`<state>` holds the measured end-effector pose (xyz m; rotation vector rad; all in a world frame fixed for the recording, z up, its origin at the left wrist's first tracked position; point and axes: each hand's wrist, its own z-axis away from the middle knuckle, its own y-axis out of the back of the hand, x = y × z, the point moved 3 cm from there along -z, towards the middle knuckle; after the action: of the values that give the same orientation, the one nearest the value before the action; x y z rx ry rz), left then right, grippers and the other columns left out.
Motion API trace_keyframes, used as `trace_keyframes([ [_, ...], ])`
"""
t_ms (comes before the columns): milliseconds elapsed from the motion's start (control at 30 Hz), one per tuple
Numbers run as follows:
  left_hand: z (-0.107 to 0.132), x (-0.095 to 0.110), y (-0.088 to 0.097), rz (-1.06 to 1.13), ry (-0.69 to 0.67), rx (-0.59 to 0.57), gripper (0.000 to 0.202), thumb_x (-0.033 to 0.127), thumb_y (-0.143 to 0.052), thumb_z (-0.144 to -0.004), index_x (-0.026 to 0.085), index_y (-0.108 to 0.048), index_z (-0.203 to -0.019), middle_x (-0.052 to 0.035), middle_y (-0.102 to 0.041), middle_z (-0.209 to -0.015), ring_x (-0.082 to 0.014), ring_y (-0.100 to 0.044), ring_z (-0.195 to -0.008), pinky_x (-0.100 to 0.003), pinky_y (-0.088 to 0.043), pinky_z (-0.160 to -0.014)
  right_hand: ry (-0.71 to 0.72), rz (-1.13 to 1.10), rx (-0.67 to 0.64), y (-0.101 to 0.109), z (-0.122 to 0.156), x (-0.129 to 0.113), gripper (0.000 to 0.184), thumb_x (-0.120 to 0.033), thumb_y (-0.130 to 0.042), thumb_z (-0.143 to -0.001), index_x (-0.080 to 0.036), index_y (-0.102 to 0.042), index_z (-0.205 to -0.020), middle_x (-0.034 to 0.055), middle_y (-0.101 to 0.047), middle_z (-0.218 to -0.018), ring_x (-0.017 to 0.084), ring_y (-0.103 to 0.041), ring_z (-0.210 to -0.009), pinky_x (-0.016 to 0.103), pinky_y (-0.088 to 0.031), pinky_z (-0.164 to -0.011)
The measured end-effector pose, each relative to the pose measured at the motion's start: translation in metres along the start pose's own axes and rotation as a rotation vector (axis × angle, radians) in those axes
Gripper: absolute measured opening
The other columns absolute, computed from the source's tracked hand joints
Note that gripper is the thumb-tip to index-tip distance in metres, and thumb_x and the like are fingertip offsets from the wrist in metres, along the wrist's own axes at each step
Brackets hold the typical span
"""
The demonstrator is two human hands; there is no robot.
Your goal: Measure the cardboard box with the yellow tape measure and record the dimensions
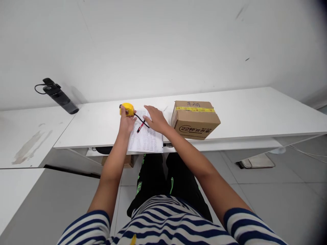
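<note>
My left hand (126, 121) is closed around a yellow tape measure (127, 109) on the white desk (242, 112). A black strap runs from the tape measure toward my right hand (155, 119), which lies flat with fingers stretched over a printed sheet of paper (146, 140). A red and black pen (141, 126) rests on the paper between my hands. A taped cardboard box (195, 119) with black print stands just right of my right hand.
A black water bottle (60, 96) stands at the back left by the wall. A second white table (22, 136) adjoins on the left. Under the desk are a brown box (128, 160), a flat grey device (257, 162) and cables on the tiled floor.
</note>
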<state>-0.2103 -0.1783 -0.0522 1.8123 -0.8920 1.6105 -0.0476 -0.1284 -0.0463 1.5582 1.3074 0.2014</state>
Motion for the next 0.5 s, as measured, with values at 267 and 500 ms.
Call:
trace_keyframes([
  [267, -0.074, -0.055, 0.004, -0.176, -0.21, 0.319, 0.05, 0.056, -0.055, -0.101, 0.022, -0.033, -0.13, -0.0078, -0.056, -0.134, -0.0108, -0.059, -0.122, -0.026, -0.05, -0.099, 0.08, 0.379, -0.517, -0.054, -0.018, 0.028, 0.047, -0.007, -0.041, -0.1, -0.017, -0.062, -0.14, 0.02, -0.066, -0.137, 0.032, -0.067, -0.114, 0.04, -0.046, -0.087],
  [500, -0.057, -0.053, 0.003, -0.263, -0.281, 0.171, 0.061, 0.058, -0.077, -0.085, 0.024, -0.043, -0.125, -0.0053, -0.066, -0.12, -0.0173, -0.068, -0.11, -0.031, -0.054, -0.095, -0.012, 0.11, -0.171, -0.007, 0.024, 0.047, 0.027, -0.029, -0.045, -0.105, -0.019, -0.061, -0.124, 0.0117, -0.076, -0.105, 0.026, -0.067, -0.09, 0.036, -0.043, -0.08],
])
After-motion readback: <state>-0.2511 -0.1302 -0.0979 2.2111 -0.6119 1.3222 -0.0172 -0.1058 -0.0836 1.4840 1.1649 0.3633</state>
